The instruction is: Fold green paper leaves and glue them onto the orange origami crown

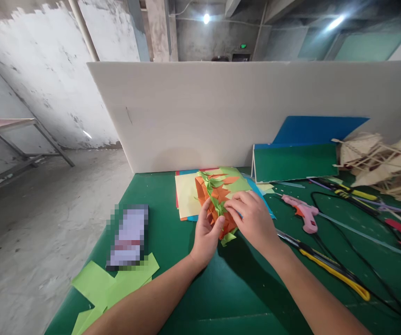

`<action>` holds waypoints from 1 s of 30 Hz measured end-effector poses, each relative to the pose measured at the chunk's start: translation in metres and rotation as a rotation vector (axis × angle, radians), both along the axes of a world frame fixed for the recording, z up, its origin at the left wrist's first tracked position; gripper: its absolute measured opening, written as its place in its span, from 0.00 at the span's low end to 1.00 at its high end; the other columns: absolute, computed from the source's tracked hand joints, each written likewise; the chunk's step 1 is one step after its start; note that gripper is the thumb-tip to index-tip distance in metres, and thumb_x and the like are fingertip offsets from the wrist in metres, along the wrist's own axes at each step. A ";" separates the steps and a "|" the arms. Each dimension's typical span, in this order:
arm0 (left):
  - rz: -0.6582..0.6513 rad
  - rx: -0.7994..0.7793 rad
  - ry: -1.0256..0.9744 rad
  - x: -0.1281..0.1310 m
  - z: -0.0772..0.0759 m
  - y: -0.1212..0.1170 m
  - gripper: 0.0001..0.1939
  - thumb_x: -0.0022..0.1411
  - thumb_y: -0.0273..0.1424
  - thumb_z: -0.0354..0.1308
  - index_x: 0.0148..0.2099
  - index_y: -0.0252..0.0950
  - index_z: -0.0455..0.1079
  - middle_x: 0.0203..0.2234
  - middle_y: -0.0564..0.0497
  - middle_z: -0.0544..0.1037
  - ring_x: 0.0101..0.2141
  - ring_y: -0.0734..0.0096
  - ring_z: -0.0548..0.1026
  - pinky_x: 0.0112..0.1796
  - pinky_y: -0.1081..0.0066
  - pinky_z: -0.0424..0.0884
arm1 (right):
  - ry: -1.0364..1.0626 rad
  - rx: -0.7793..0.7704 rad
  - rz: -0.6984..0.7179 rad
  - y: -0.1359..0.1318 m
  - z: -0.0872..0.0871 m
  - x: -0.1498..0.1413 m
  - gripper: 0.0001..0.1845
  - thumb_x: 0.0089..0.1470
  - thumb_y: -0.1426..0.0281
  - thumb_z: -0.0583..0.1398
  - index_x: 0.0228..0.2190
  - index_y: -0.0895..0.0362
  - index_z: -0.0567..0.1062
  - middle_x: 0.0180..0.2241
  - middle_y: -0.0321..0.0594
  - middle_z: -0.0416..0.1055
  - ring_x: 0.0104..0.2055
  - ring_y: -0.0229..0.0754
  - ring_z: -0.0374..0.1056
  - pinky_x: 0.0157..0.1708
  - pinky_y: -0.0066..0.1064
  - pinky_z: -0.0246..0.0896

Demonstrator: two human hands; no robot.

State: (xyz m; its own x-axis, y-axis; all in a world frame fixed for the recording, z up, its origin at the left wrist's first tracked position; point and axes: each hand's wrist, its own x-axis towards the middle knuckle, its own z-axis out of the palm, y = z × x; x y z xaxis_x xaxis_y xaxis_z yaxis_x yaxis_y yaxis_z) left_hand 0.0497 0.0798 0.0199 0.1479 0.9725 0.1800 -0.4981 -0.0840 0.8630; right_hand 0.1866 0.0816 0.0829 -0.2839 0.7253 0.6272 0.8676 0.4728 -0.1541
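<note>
Above the green table, both my hands are on an orange and green folded-paper craft (203, 185) with pointed orange petals and light green leaf-like pieces. My left hand (205, 235) grips its near side, thumb against a green paper piece (219, 207). My right hand (252, 216) is closed with fingertips pinched at the craft's right side; whatever lies between those fingertips is too small to make out. Behind the craft lies a stack of coloured paper sheets (186, 200) in yellow, green, blue and red.
A phone (128, 237) and light green paper pieces (126, 284) lie on the left. To the right are a pink glue gun (301, 211), a yellow-handled utility knife (336, 272), a green board (296, 163) and wooden stick models (389, 163). A white panel (193, 111) stands across the back.
</note>
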 end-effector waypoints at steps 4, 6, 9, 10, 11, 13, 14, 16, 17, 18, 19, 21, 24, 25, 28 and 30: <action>0.024 -0.004 -0.003 0.000 -0.001 0.001 0.29 0.59 0.34 0.62 0.62 0.47 0.59 0.61 0.50 0.65 0.61 0.59 0.62 0.58 0.61 0.62 | -0.053 -0.007 -0.014 -0.001 0.001 -0.002 0.10 0.59 0.75 0.55 0.32 0.57 0.76 0.34 0.42 0.70 0.38 0.43 0.61 0.39 0.34 0.58; 0.032 -0.003 -0.007 0.000 -0.002 0.001 0.29 0.59 0.33 0.63 0.61 0.47 0.60 0.61 0.50 0.65 0.61 0.59 0.62 0.59 0.61 0.62 | -0.080 -0.016 -0.021 -0.001 0.002 -0.003 0.10 0.59 0.76 0.55 0.32 0.57 0.76 0.34 0.42 0.70 0.38 0.43 0.61 0.39 0.34 0.57; 0.030 -0.012 -0.020 -0.001 -0.002 0.002 0.30 0.59 0.32 0.63 0.61 0.47 0.60 0.60 0.49 0.66 0.60 0.58 0.63 0.58 0.61 0.63 | -0.113 -0.026 -0.022 -0.001 0.002 -0.003 0.09 0.58 0.76 0.56 0.31 0.57 0.76 0.34 0.41 0.70 0.38 0.43 0.61 0.39 0.34 0.57; 0.026 -0.014 -0.028 -0.001 -0.003 0.002 0.30 0.58 0.32 0.63 0.61 0.47 0.60 0.60 0.49 0.66 0.60 0.58 0.64 0.58 0.61 0.63 | -0.122 -0.027 -0.023 0.000 0.001 -0.003 0.09 0.58 0.76 0.56 0.32 0.57 0.76 0.35 0.41 0.70 0.39 0.43 0.61 0.39 0.34 0.57; 0.022 -0.014 -0.037 -0.001 -0.003 0.002 0.30 0.58 0.32 0.64 0.61 0.47 0.60 0.60 0.49 0.67 0.60 0.58 0.64 0.57 0.61 0.63 | -0.128 -0.027 -0.024 0.000 0.001 -0.003 0.09 0.58 0.76 0.56 0.32 0.57 0.76 0.35 0.41 0.71 0.39 0.43 0.61 0.39 0.34 0.57; 0.023 -0.014 -0.047 -0.001 -0.004 0.002 0.30 0.58 0.32 0.64 0.61 0.47 0.61 0.59 0.49 0.67 0.59 0.58 0.64 0.57 0.61 0.64 | -0.135 -0.025 -0.023 0.000 0.000 -0.003 0.09 0.58 0.76 0.56 0.32 0.57 0.76 0.35 0.41 0.71 0.38 0.43 0.61 0.39 0.34 0.56; 0.030 -0.017 -0.047 0.000 -0.004 0.003 0.30 0.58 0.32 0.64 0.61 0.47 0.61 0.60 0.49 0.67 0.59 0.58 0.64 0.57 0.61 0.64 | -0.134 -0.022 -0.021 0.000 -0.001 -0.003 0.09 0.58 0.76 0.56 0.32 0.57 0.77 0.35 0.41 0.71 0.38 0.43 0.61 0.39 0.34 0.56; 0.041 -0.024 -0.045 0.000 -0.005 0.003 0.30 0.57 0.32 0.64 0.61 0.47 0.62 0.60 0.49 0.66 0.59 0.58 0.64 0.57 0.61 0.64 | -0.127 -0.017 -0.014 0.000 -0.001 -0.003 0.09 0.59 0.76 0.56 0.32 0.57 0.77 0.35 0.41 0.71 0.39 0.43 0.61 0.39 0.34 0.56; 0.043 -0.027 -0.046 0.000 -0.005 0.004 0.30 0.57 0.32 0.64 0.61 0.48 0.62 0.61 0.49 0.66 0.59 0.57 0.64 0.57 0.61 0.65 | -0.124 -0.016 -0.011 0.000 -0.001 -0.003 0.09 0.59 0.76 0.56 0.32 0.58 0.77 0.34 0.42 0.71 0.39 0.43 0.61 0.39 0.34 0.56; 0.041 -0.028 -0.048 0.000 -0.005 0.004 0.30 0.57 0.32 0.64 0.61 0.48 0.62 0.61 0.50 0.65 0.59 0.57 0.64 0.57 0.60 0.65 | -0.123 -0.017 -0.010 0.000 -0.001 -0.003 0.09 0.59 0.76 0.55 0.32 0.58 0.76 0.34 0.42 0.71 0.38 0.43 0.61 0.39 0.34 0.56; 0.038 -0.029 -0.051 -0.001 -0.005 0.004 0.30 0.57 0.33 0.64 0.61 0.48 0.61 0.61 0.50 0.65 0.59 0.57 0.65 0.57 0.60 0.65 | -0.122 -0.018 -0.009 0.000 -0.001 -0.004 0.09 0.59 0.76 0.55 0.32 0.58 0.76 0.34 0.41 0.71 0.38 0.43 0.61 0.39 0.34 0.56; 0.038 -0.032 -0.054 -0.001 -0.005 0.004 0.30 0.57 0.32 0.64 0.61 0.48 0.62 0.61 0.49 0.66 0.59 0.57 0.65 0.57 0.59 0.65 | -0.122 -0.022 -0.006 -0.001 0.000 -0.004 0.09 0.59 0.75 0.56 0.31 0.58 0.76 0.33 0.41 0.71 0.37 0.43 0.61 0.38 0.34 0.56; 0.050 -0.040 -0.054 -0.001 -0.005 0.005 0.30 0.57 0.32 0.65 0.61 0.48 0.62 0.60 0.49 0.67 0.58 0.58 0.66 0.57 0.59 0.65 | -0.116 -0.015 0.007 -0.001 0.001 -0.004 0.09 0.59 0.75 0.56 0.31 0.57 0.76 0.33 0.41 0.72 0.37 0.42 0.61 0.38 0.34 0.56; 0.056 -0.042 -0.054 -0.001 -0.006 0.005 0.31 0.56 0.32 0.65 0.61 0.48 0.63 0.60 0.49 0.67 0.58 0.57 0.66 0.57 0.59 0.65 | -0.115 -0.008 0.012 -0.001 0.001 -0.004 0.09 0.59 0.75 0.56 0.31 0.57 0.77 0.33 0.41 0.72 0.36 0.42 0.61 0.37 0.34 0.56; 0.074 -0.057 -0.043 -0.001 -0.007 0.006 0.30 0.55 0.32 0.66 0.60 0.47 0.64 0.60 0.49 0.67 0.58 0.56 0.66 0.56 0.58 0.65 | -0.112 0.012 0.028 -0.001 0.000 -0.004 0.09 0.59 0.76 0.56 0.32 0.58 0.77 0.33 0.41 0.73 0.37 0.42 0.61 0.38 0.34 0.56; 0.090 -0.065 -0.034 -0.001 -0.008 0.006 0.30 0.55 0.32 0.66 0.59 0.47 0.65 0.60 0.49 0.67 0.58 0.57 0.66 0.56 0.59 0.65 | -0.107 0.017 0.034 -0.001 -0.001 -0.005 0.09 0.59 0.76 0.56 0.33 0.58 0.77 0.33 0.41 0.73 0.37 0.43 0.62 0.38 0.34 0.56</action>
State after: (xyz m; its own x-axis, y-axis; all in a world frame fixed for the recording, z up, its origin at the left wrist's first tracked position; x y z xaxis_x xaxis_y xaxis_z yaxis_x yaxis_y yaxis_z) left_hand 0.0485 0.0856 0.0123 0.0540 0.9913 0.1201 -0.5200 -0.0747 0.8509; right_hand 0.1820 0.0808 0.0817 -0.3744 0.7037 0.6039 0.8621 0.5040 -0.0528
